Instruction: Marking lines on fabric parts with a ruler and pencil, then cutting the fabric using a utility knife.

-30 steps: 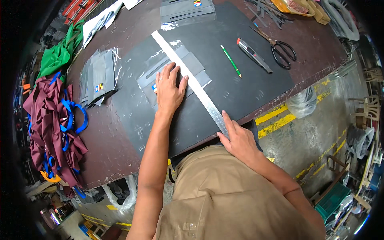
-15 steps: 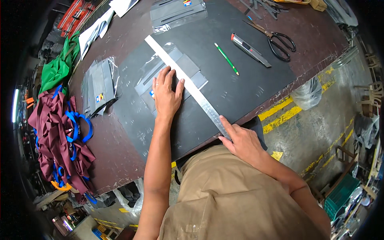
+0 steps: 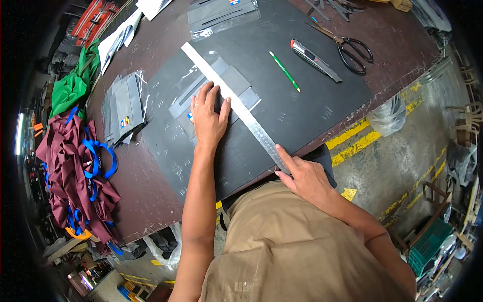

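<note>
Steel ruler (image 3: pixel 236 103) is lying diagonally mid-frame — left hand (image 3: pixel 209 118) pressing flat on grey fabric piece (image 3: pixel 214 93), right hand (image 3: pixel 304 176) fingertips pinning its lower end, nothing gripped.

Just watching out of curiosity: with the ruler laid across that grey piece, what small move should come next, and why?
Probably reaching the right hand for the utility knife or green pencil. The left hand presses the grey piece flat, the metal ruler lies diagonally across it, and neither hand holds a tool.
</note>
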